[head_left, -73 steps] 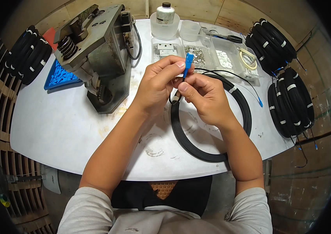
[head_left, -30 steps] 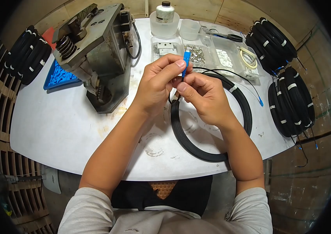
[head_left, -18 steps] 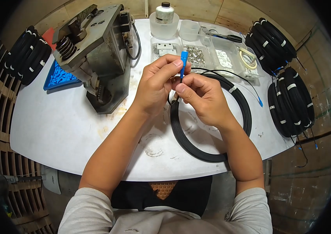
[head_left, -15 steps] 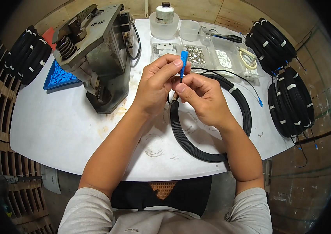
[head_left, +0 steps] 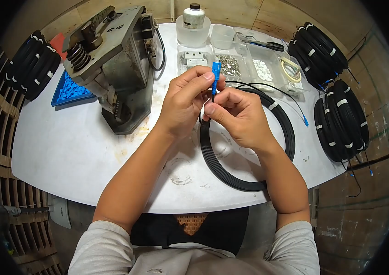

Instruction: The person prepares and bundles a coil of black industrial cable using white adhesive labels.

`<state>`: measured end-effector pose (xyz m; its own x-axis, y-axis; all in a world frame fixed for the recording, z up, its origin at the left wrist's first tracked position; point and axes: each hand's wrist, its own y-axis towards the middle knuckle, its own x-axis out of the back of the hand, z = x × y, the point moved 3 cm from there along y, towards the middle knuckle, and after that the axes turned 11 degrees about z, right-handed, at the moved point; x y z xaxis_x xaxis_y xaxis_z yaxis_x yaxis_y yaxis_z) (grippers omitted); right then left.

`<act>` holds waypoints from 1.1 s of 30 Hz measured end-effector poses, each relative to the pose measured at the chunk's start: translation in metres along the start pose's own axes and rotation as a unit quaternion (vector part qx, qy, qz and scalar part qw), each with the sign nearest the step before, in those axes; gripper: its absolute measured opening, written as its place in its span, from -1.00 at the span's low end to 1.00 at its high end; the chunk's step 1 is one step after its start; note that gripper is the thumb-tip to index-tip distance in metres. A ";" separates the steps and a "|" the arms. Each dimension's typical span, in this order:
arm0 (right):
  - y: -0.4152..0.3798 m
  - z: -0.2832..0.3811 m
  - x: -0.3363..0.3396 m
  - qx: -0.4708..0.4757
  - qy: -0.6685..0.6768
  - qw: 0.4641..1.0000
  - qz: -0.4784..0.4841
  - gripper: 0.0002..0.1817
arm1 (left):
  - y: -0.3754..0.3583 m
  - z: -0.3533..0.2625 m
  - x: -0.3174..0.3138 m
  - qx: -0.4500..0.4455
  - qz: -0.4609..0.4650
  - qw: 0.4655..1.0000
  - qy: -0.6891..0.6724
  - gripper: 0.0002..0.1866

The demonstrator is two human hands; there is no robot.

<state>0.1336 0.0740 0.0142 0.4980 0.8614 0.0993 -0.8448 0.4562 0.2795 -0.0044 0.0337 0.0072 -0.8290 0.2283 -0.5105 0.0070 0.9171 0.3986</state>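
A blue fiber-optic connector [head_left: 216,73] points upward in the pinch of my left hand [head_left: 180,101], between thumb and fingers. Just below it, my right hand [head_left: 242,114] is closed, thumb against fingers, on the black cable at the connector's lower end; the exact grip is partly hidden. That cable loops down to a coil of black cable [head_left: 215,167] lying flat on the table under my right forearm. The coil's other end stretches out to the right and carries a second blue connector [head_left: 305,121].
A metal press [head_left: 125,68] stands at left, beside a blue tray [head_left: 57,101] of small blue parts. Clear bins [head_left: 245,73] with metal pieces and a bottle [head_left: 193,17] in a tub are at the back. Bundled cable coils [head_left: 341,121] stand right, another bundle [head_left: 31,66] left.
My right thumb has slid slightly down and left along the cable. The connector has shifted very little, and my left hand stays in nearly the same place.
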 end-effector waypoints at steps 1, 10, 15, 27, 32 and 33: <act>0.000 0.001 0.000 0.002 -0.006 1.000 -0.006 -0.83 | 0.000 0.000 -0.002 0.001 -0.009 1.000 -0.004 -0.79; -0.001 0.000 0.001 -0.003 -0.021 1.000 -0.016 -0.83 | -0.001 -0.001 0.000 0.013 0.018 1.000 -0.015 -0.79; -0.001 -0.001 0.001 0.008 -0.011 1.000 -0.018 -0.83 | -0.001 -0.001 -0.001 0.003 0.010 1.000 -0.016 -0.80; 0.001 0.005 0.002 -0.027 -0.037 0.999 0.002 -0.78 | -0.002 -0.005 -0.005 0.024 0.034 0.999 0.004 -0.78; 0.001 0.003 0.001 -0.032 -0.059 0.998 0.014 -0.73 | -0.001 -0.004 -0.004 0.016 0.016 1.000 0.017 -0.82; 0.000 0.003 0.001 -0.032 -0.059 0.998 0.014 -0.73 | -0.001 -0.003 -0.003 0.016 0.016 1.000 0.017 -0.82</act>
<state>0.1346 0.0747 0.0177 0.4905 0.8436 0.2182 -0.8675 0.4492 0.2134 -0.0036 0.0311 0.0109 -0.8468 0.2467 -0.4712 0.0511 0.9195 0.3896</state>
